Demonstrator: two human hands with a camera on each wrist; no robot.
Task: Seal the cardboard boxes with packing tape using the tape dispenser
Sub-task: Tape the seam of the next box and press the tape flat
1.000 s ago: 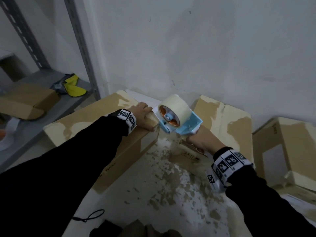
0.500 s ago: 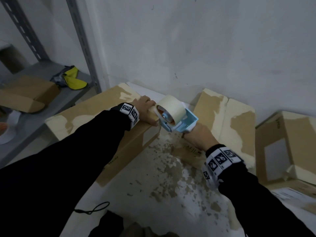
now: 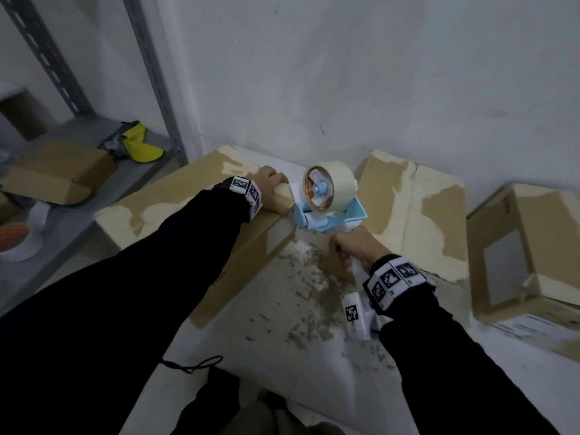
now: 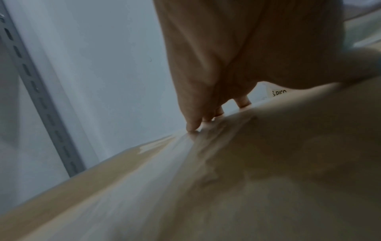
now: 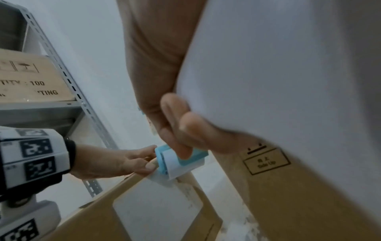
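Currently left hand (image 3: 272, 192) presses flat, fingers (image 4: 192, 124) straight, on the far right end of the cardboard box (image 3: 175, 208). Right hand (image 3: 356, 248) has its grip clamped on the tape dispenser (image 3: 326, 205) handle, blue frame at the box's end edge. Handle hidden by fingers.

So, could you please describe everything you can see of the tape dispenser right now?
The tape dispenser has a light blue plastic frame with white parts, and carries a cream roll of tape on a blue hub with an orange core. The right hand grips its white handle from below. Its front end sits at the end corner of the long cardboard box, next to the fingers of the left hand, which rests on the box's top.
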